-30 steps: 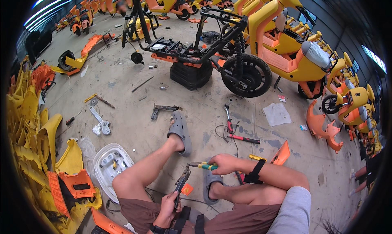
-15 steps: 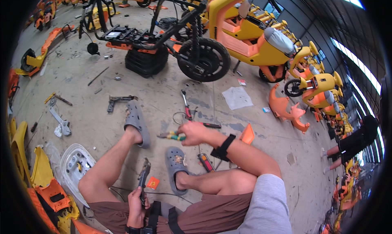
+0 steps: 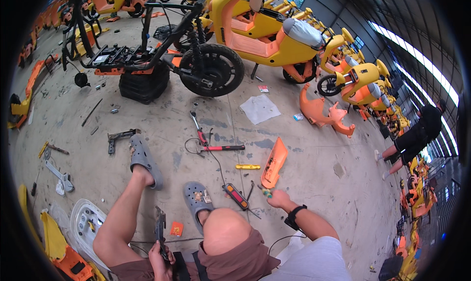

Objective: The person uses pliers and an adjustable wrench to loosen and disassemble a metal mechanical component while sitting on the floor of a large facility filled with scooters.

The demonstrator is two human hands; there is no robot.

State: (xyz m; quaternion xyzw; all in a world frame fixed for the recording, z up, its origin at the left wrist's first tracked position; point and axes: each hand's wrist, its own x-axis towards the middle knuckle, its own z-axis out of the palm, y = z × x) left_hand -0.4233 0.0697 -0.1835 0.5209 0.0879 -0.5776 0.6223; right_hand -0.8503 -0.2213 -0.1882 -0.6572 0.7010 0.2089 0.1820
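My left hand [image 3: 158, 258] is closed around the lower end of a dark metal bracket [image 3: 160, 224], held upright by my left leg. Out to the right, my right hand [image 3: 280, 200] grips pliers with green and yellow handles [image 3: 266, 192], partly hidden by the fingers. The pliers are at the near end of an orange plastic cover [image 3: 277, 156] on the floor; whether they touch it I cannot tell. Left of them lies a black lamp unit with red and orange lenses [image 3: 236, 196]. A yellow bar-shaped piece [image 3: 248, 166] lies beyond it.
A ratchet wrench [image 3: 200, 131] and a red-and-black-handled tool [image 3: 223, 147] lie ahead. An adjustable wrench [image 3: 61, 177] and white shell [image 3: 88, 219] are left. A stripped scooter frame [image 3: 147, 60] stands beyond, with yellow scooters [image 3: 289, 48] behind. Another person [image 3: 417, 131] stands far right.
My right hand has moved right with the pliers, from in front of my shoes to the orange cover. The view has turned right; my left hand still holds the bracket.
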